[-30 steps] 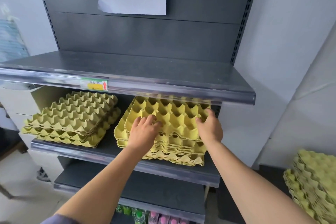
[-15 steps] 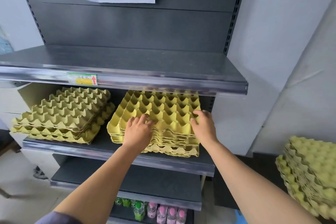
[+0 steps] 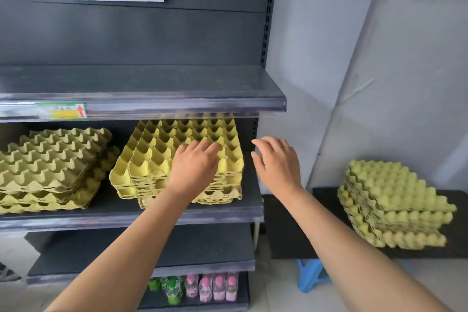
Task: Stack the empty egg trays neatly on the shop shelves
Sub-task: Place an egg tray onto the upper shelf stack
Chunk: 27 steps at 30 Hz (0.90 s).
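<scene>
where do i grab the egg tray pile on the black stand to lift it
Probably two opposite edges of the pile of egg trays, one hand each side, fingers under the bottom tray's rim. It lies bumps up, so the top offers no hold, and its layers sit skewed, so a higher grip may leave trays behind. Come from the left, over the bare black stand.

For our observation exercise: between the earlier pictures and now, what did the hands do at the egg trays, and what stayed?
The right hand let go of the right-hand stack and moved right, clear of it. The left hand still rests on its top tray. The left-hand stack and side pile stayed put.
</scene>
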### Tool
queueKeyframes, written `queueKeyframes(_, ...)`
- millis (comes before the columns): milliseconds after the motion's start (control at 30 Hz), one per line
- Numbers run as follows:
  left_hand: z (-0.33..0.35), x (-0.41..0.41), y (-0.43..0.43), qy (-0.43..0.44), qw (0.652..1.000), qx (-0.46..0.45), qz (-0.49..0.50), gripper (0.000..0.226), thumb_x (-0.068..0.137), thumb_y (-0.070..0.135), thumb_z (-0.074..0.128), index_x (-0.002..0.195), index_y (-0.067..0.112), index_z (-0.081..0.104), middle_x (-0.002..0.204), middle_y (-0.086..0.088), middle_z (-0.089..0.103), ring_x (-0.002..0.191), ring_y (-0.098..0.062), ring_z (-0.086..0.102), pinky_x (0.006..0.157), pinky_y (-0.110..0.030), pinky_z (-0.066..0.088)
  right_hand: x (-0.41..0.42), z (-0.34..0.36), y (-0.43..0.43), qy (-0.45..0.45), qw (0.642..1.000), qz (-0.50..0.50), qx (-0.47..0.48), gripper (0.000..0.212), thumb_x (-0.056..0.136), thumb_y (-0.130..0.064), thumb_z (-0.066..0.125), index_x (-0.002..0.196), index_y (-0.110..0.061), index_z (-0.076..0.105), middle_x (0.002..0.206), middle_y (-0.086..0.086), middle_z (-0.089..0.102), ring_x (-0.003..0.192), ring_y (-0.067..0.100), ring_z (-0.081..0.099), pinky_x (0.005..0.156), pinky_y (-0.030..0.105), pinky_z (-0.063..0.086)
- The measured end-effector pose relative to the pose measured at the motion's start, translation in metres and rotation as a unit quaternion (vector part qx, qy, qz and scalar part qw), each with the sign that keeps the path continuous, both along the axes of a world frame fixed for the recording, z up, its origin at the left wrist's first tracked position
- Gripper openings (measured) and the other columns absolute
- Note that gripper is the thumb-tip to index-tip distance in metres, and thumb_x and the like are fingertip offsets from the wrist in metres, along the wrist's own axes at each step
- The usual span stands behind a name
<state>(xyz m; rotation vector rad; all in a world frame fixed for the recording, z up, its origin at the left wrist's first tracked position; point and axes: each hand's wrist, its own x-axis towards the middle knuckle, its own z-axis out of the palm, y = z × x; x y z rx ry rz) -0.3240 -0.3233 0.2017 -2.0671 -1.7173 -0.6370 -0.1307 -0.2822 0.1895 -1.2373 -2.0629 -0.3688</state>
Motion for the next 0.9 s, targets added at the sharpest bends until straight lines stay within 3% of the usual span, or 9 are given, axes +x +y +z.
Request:
queueKeyframes(167, 0.012, 0.07, 0.013, 0.008, 0.996, 0.022, -0.09, 0.02, 0.086, 0.017, 0.063, 0.106, 0.014, 0.066, 0.092, -0.005, 0.07, 0.084, -0.028, 0.066, 0.072, -0.037, 0.05, 0.086, 0.009, -0.002, -0.018, 0.998, -0.05, 0.029, 0.03, 0.088, -0.027, 0.047, 0.103, -0.011, 0.068, 0.095, 0.007, 0.07, 0.082, 0.03, 0.065, 0.065, 0.035, 0.052)
queueKeyframes(367, 0.01, 0.211, 0.045, 0.012, 0.98, 0.025, -0.198, 0.015, 0.083, 0.02, 0.056, 0.092, 0.015, 0.067, 0.074, -0.002, 0.068, 0.064, -0.027, 0.066, 0.059, -0.033, 0.051, 0.23, 0.005, -0.003, -0.033, 0.992, -0.118, 0.005, 0.029, 0.086, -0.027, 0.045, 0.098, -0.013, 0.068, 0.088, 0.005, 0.07, 0.077, 0.029, 0.064, 0.062, 0.037, 0.054)
queueKeyframes(500, 0.004, 0.317, 0.062, 0.007, 0.97, -0.013, -0.241, 0.023, 0.081, 0.026, 0.047, 0.086, 0.017, 0.068, 0.067, 0.002, 0.065, 0.056, -0.026, 0.063, 0.052, -0.031, 0.049, 0.335, 0.001, -0.007, -0.062, 0.984, -0.164, -0.026, 0.032, 0.088, -0.028, 0.041, 0.099, -0.015, 0.067, 0.088, 0.002, 0.07, 0.078, 0.026, 0.065, 0.063, 0.034, 0.054)
queueKeyframes(600, -0.006, 0.384, 0.072, -0.021, 0.961, -0.066, -0.266, 0.02, 0.088, 0.023, 0.053, 0.1, 0.017, 0.067, 0.084, 0.0, 0.07, 0.073, -0.028, 0.066, 0.065, -0.034, 0.05, 0.405, -0.005, -0.012, -0.068, 0.979, -0.183, -0.054, 0.03, 0.089, -0.026, 0.046, 0.103, -0.014, 0.07, 0.093, 0.003, 0.071, 0.081, 0.026, 0.067, 0.066, 0.032, 0.053)
queueKeyframes(733, -0.019, 0.447, 0.091, -0.022, 0.95, -0.156, -0.27, 0.029, 0.096, 0.033, 0.043, 0.121, 0.027, 0.056, 0.11, 0.008, 0.065, 0.1, -0.02, 0.062, 0.084, -0.031, 0.048, 0.479, -0.023, -0.004, -0.059, 0.963, -0.214, -0.154, 0.031, 0.098, -0.029, 0.047, 0.124, -0.018, 0.059, 0.115, 0.002, 0.065, 0.104, 0.026, 0.059, 0.08, 0.036, 0.047)
queueKeyframes(900, -0.049, 0.502, 0.135, 0.011, 0.937, -0.213, -0.276, 0.03, 0.096, 0.036, 0.042, 0.123, 0.03, 0.053, 0.114, 0.01, 0.063, 0.103, -0.017, 0.061, 0.082, -0.029, 0.045, 0.544, -0.047, 0.026, -0.038, 0.937, -0.252, -0.239, 0.034, 0.098, -0.033, 0.044, 0.131, -0.025, 0.052, 0.121, -0.001, 0.061, 0.11, 0.023, 0.056, 0.083, 0.036, 0.048)
